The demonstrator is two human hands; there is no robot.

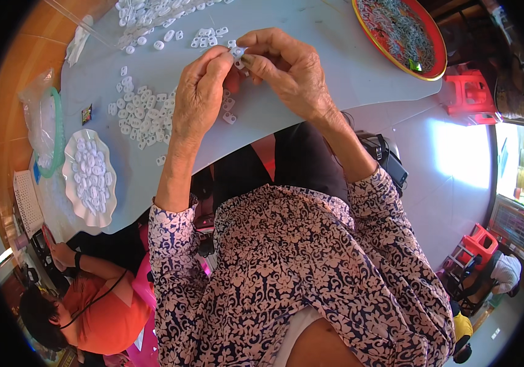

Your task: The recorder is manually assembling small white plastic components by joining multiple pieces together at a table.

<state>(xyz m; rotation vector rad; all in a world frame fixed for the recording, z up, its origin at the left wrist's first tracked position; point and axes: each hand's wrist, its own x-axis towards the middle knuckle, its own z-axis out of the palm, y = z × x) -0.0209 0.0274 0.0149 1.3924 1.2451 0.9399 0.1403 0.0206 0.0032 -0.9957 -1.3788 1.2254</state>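
Observation:
Between the fingertips of both hands, above the table's near part, is a small white plastic piece. My left hand pinches it from the left side with thumb and forefinger. From the right, my right hand has its thumb and fingers closed on the same piece. Left of my left hand lies a loose pile of white two-holed plastic pieces. A smaller group of such pieces sits just beyond my hands, and a few more lie under them, partly hidden.
A wavy-edged white dish of white parts stands at the left. A red tray of grey metal-looking bits is at the far right of the grey table. A green-rimmed basket, red stools and a person in orange are around.

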